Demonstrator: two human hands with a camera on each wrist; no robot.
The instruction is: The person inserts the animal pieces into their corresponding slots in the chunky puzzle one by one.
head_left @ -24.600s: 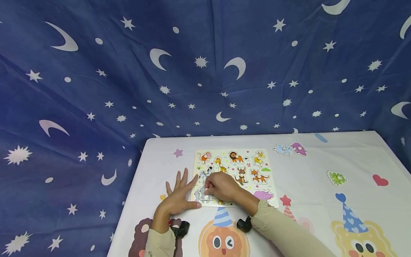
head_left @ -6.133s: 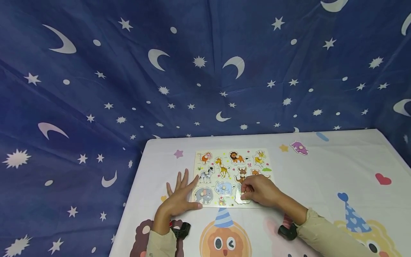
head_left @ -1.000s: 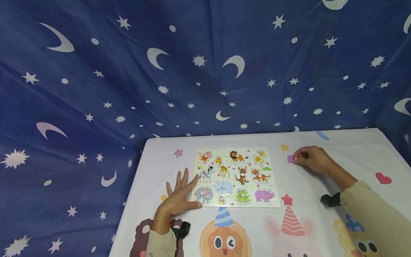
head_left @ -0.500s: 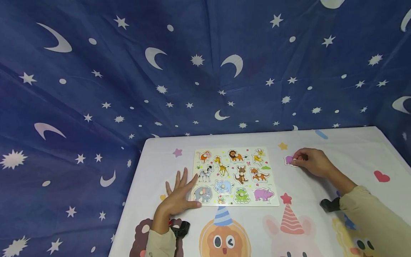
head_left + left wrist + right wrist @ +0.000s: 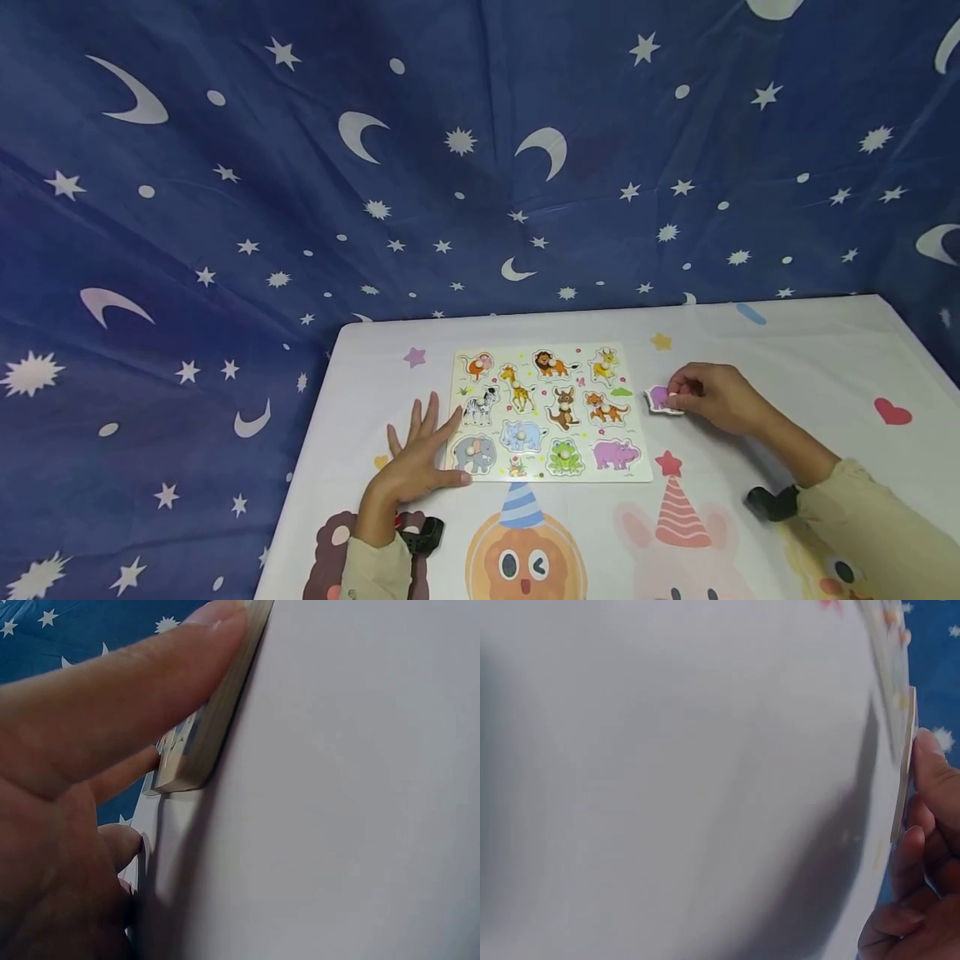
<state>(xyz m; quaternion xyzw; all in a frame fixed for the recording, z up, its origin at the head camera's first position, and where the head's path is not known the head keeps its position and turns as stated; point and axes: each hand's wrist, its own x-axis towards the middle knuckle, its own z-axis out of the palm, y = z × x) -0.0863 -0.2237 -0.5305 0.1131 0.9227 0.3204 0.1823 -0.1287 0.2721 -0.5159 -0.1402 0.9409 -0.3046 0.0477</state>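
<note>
In the head view my right hand (image 5: 716,397) pinches a purple hippo puzzle piece (image 5: 657,399), held just above the table by the board's right edge. The right wrist view shows this piece (image 5: 904,784) edge-on between thumb and fingers. My left hand (image 5: 420,458), fingers spread, rests at the lower left corner of the animal puzzle board (image 5: 537,467); in the left wrist view its thumb (image 5: 150,697) lies against the board's edge (image 5: 206,742). A knobless purple hippo picture (image 5: 617,456) fills the board's lower right spot. Knobbed pieces include the frog (image 5: 565,459) and grey elephant (image 5: 474,455).
A white cloth with printed cartoon figures covers the table (image 5: 810,375). Behind it hangs a dark blue curtain (image 5: 450,225) with moons and stars. A black device (image 5: 772,503) sits at the right wrist, another (image 5: 423,536) at the left.
Elephant, light blue rhino and frog pieces have gone into the board since the oldest frame. The right hand has taken the purple piece from the back right and brought it leftward and nearer. Left hand unmoved.
</note>
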